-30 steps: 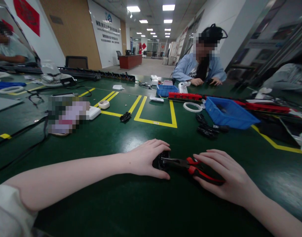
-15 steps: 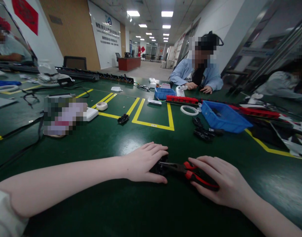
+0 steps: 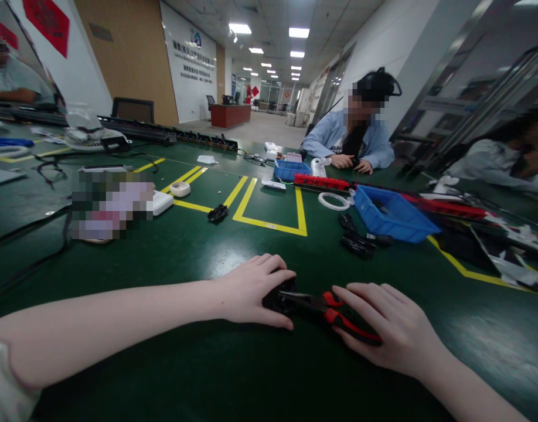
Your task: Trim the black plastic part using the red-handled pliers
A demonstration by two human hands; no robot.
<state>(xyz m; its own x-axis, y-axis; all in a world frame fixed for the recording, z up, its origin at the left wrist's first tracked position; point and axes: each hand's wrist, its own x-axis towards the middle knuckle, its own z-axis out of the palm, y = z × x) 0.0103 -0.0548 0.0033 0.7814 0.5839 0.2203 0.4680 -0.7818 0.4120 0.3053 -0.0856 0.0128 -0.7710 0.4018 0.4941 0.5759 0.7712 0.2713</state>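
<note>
On the green table (image 3: 172,363), my left hand (image 3: 254,293) is wrapped round a small black part (image 3: 278,297), its thumb on the near side and its fingers on the far side. The hand covers some of the part. My right hand (image 3: 387,325) holds pliers (image 3: 352,328) with red and black handles. Their jaws point left and touch the black part, between my left thumb and fingers. Whether the jaws are closed on it, I cannot tell.
A blue bin (image 3: 394,217) stands at the right beyond black pieces (image 3: 357,241) and a white ring (image 3: 334,201). Another black part (image 3: 217,213) lies near yellow tape. A phone (image 3: 115,211) is at the left. People sit across the table.
The view has shifted slightly. My left fingers are more bent round the black part. The pliers remain in my right hand with their jaws at the part.
</note>
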